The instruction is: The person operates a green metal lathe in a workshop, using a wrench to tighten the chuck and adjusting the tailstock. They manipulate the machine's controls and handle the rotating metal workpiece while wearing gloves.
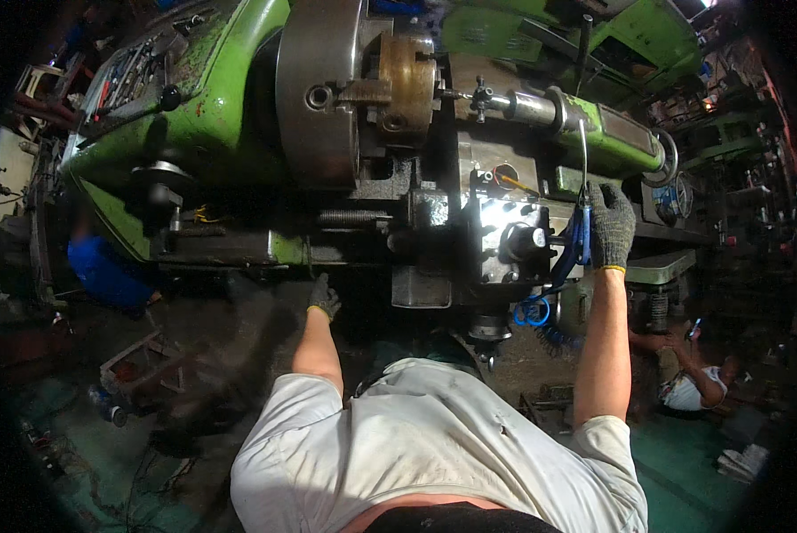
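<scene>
My right hand (612,226), in a dark knitted glove with a yellow cuff, is closed at the blue air blow gun (583,233). Its thin metal nozzle (584,151) rises towards the green tailstock (625,135). Low on the left, in shadow, my gloved left hand (325,296) is closed at the lower end of a thin lever (309,256) under the lathe bed. A large steel chuck (318,107) grips a brass-coloured ring-shaped workpiece (405,80). Facing the workpiece is the tailstock's drill chuck (481,99). The square tool post (514,238) stands between my hands.
A blue coiled hose (532,311) hangs below the tool post. A yellow-handled tool (516,183) lies on the carriage. Tools lie on the green headstock (163,75). A person in blue (110,271) is at the left; another person (696,382) sits low at the right.
</scene>
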Demonstrator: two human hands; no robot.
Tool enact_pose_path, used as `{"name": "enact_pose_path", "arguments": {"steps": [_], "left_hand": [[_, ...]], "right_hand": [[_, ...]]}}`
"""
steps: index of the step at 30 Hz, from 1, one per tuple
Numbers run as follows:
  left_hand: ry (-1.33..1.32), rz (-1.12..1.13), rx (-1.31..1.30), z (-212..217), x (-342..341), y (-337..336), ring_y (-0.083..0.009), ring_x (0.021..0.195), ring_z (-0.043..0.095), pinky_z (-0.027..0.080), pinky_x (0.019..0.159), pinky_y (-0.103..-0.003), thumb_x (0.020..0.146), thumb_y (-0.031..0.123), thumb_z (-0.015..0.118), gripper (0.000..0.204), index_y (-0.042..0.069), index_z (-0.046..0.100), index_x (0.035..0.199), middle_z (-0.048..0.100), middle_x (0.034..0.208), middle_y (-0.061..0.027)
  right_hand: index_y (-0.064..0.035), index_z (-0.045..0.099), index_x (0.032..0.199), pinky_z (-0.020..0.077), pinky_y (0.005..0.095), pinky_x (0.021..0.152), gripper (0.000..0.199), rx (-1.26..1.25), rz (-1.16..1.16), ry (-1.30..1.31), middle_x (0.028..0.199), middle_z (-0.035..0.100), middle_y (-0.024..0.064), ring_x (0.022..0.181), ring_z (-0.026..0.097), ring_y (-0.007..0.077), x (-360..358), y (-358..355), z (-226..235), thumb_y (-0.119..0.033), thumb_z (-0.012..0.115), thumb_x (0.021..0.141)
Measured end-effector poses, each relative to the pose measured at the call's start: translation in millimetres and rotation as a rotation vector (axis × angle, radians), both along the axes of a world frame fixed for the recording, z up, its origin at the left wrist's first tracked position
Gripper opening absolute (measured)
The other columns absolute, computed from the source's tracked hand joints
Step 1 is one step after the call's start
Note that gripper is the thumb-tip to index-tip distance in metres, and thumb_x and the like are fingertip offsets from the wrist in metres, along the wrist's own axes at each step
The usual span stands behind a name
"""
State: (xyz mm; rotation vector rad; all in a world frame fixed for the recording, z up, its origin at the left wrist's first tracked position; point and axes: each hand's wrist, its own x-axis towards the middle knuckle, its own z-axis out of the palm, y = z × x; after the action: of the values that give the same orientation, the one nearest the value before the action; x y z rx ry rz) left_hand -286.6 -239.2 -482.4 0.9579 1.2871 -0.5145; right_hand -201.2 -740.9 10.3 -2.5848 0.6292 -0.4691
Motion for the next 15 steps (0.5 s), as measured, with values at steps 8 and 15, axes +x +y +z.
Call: {"name": "enact_pose_path", "arguments": {"steps": [8,15], "left_hand": [[-0.285,0.155,0.004,75.4,37.9,2.2,-0.0275,0.096,0.06,0.04,0.102,-0.053,0.086,0.072,0.064,0.068,0.02,0.062,0.129,0.065,0.104,-0.0082],[-0.338,-0.565,0.455,114.7,8.3,25.8,-0.0362,0.124,0.058,0.041,0.106,-0.046,0.089,0.071,0.058,0.082,0.009,0.055,0.142,0.058,0.139,-0.0172]], "right_hand": [[-0.0038,0.072,0.119,0.0527,0.0434,0.093,0.053,-0.081,0.021,0.022,0.119,0.072,0.0214,0.109,0.069,0.0383,7.6,-17.1,-15.8,-0.051,0.065,0.095],[-0.004,0.073,0.117,0.0525,0.0377,0.085,0.033,0.051,0.043,-0.182,0.105,0.075,0.0156,0.093,0.07,0.0294,5.7,-9.3,-12.1,-0.032,0.06,0.104]]}}
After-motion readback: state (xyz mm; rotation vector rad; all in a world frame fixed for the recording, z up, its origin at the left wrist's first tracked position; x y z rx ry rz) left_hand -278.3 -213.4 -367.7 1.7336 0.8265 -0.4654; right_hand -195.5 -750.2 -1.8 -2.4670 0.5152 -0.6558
